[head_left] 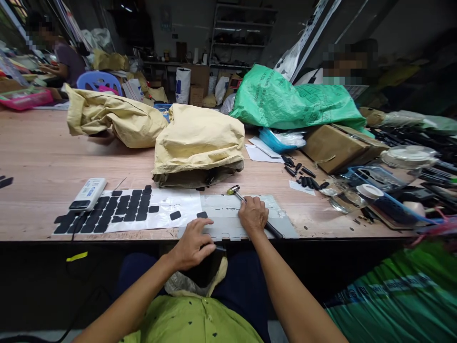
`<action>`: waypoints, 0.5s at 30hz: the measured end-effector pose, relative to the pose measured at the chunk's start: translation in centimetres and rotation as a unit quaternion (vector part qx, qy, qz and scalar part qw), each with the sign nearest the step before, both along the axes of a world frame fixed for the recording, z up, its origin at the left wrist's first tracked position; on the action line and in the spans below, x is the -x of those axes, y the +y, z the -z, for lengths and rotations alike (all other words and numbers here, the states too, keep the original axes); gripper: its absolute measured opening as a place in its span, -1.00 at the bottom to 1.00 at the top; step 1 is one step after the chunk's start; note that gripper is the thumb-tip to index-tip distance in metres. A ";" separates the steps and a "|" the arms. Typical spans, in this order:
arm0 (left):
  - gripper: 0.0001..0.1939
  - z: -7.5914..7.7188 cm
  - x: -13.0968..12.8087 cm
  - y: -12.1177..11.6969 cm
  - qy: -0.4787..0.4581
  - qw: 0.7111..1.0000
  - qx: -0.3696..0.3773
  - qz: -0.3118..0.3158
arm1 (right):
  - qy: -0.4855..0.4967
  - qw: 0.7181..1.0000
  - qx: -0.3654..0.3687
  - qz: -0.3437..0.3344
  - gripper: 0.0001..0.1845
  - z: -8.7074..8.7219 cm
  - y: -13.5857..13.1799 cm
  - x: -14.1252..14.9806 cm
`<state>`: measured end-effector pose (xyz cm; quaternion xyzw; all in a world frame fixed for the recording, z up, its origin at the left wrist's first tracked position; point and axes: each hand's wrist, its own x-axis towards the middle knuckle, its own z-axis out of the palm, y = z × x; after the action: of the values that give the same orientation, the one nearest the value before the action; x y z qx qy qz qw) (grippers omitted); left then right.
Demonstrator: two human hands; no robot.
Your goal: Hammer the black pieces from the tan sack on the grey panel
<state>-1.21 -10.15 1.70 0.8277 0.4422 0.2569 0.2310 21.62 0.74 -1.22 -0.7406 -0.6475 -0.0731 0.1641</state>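
My right hand (254, 215) is wrapped round the handle of a small hammer (274, 230). Its metal head, with a yellowish face, points to the far left over a grey board (221, 233). My left hand (193, 245) hangs at the board's near edge, thumb and forefinger apart, with nothing visible between them. Just beyond its fingers lies a small black rounded pad (202, 215). To the left, a white sheet (182, 202) carries rows of similar black pads (134, 205). Below my left hand, an open bag (222, 271) with something dark inside rests on my lap.
A white corded device (88, 194) lies on the pads. Beige sacks (200, 138) stand behind the sheet. Black parts (309, 182), a cardboard box (335, 147) and a blue basket (396, 202) are to the right. A green sack (278, 100) lies behind. Two people sit further back.
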 end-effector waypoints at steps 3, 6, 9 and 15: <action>-0.84 0.9 0.5 -2.5 0.070 0.997 -0.023 0.011 | -0.001 1.000 0.005 0.001 -0.76 -0.1 0.0 0.1; -0.75 0.9 0.2 -2.5 0.076 0.996 -0.034 0.007 | -0.002 1.000 0.012 0.007 -0.76 0.0 0.0 0.1; -0.80 0.0 -0.8 0.6 0.028 0.997 -0.052 -0.049 | -0.004 1.000 0.011 0.007 -0.76 0.1 0.1 0.1; -0.78 -1.5 -3.3 12.8 0.005 0.962 -0.024 -0.271 | -0.005 1.000 0.005 0.002 -0.78 0.1 0.1 0.1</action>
<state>2.08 2.62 3.20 0.6838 0.6447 0.3160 0.1302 21.55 0.88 -1.28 -0.7425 -0.6470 -0.0734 0.1572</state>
